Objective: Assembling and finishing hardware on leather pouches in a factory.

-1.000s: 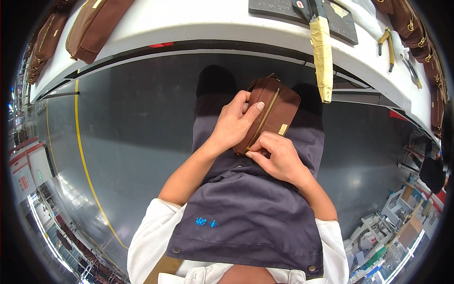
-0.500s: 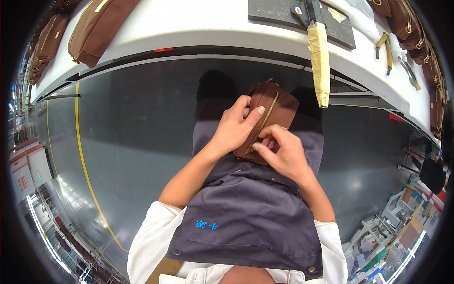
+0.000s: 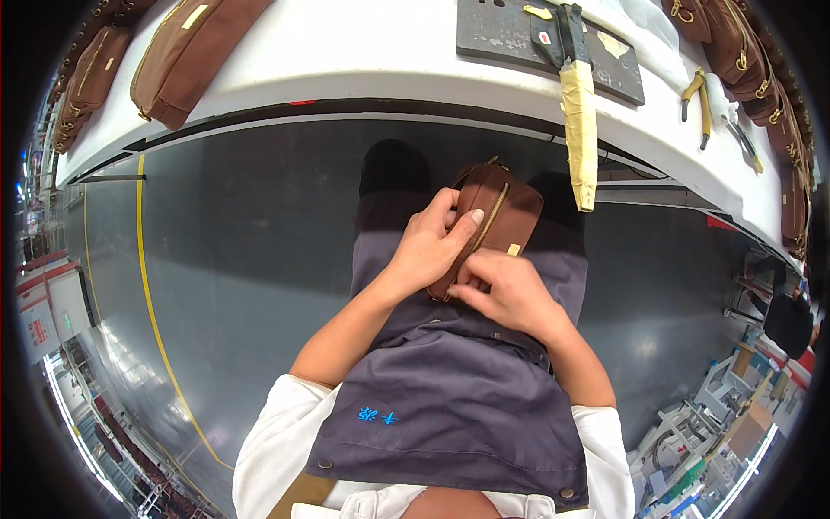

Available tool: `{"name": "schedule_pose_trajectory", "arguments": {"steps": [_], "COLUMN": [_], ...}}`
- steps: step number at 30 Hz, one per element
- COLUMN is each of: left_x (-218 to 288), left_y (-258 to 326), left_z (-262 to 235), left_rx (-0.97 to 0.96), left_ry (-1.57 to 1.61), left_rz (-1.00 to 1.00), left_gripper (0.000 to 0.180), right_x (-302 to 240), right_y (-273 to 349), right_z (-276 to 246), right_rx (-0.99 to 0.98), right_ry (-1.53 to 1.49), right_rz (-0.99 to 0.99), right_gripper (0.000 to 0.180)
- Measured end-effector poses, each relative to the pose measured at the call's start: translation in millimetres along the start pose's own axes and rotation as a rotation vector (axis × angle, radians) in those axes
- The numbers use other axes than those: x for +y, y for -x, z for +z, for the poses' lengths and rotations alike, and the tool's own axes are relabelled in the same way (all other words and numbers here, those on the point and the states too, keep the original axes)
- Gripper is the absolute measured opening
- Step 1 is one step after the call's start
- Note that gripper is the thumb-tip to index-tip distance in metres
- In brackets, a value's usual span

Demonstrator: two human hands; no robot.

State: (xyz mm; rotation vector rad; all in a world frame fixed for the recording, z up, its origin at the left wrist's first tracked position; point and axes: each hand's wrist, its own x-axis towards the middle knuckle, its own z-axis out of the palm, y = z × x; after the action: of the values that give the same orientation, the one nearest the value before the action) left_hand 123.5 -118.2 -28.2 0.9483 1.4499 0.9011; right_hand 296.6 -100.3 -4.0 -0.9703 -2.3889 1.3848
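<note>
A small brown bag rests tilted on my lap, over a dark apron. A gold-toothed zipper runs along its upper edge, and a little cream label shows on its side. My left hand is closed round the bag's left side, thumb lying beside the zipper. At the bag's near end my right hand is closed, with thumb and fingertips pinched at gold metal that looks like the zipper pull; the fingers partly hide it.
Ahead stands a white table with a curved-looking front edge. A dark board lies on it, and a yellow-taped tool juts over the edge. Yellow-handled nippers lie farther right. More brown bags line both sides.
My right hand has moved slightly nearer to me and left along the bag's near end, uncovering the cream label. My left hand keeps its grip. The whole view has shifted a little.
</note>
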Motion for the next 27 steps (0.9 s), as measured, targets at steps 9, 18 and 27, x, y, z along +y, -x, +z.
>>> {"name": "schedule_pose_trajectory", "arguments": {"steps": [9,18,27], "left_x": [-3.8,-1.6,-18.3], "left_y": [2.7,6.1,8.7], "left_z": [-2.7,-22.4,-31.2], "left_rx": [0.0,-0.006,-0.106], "left_ry": [-0.011,0.591,0.471], "left_rz": [0.026,-0.061,-0.147], "left_gripper": [0.027,0.025,0.045], "right_x": [-7.3,-17.3,-13.7], "right_y": [-9.0,-2.3,-12.8], "right_z": [-66.5,-154.7,-8.8], "right_rx": [0.639,1.137,-0.069], "right_ry": [0.085,-0.019,0.102], "right_rz": [-0.103,-0.162,-0.096], "right_gripper": [0.014,0.008,0.03]}}
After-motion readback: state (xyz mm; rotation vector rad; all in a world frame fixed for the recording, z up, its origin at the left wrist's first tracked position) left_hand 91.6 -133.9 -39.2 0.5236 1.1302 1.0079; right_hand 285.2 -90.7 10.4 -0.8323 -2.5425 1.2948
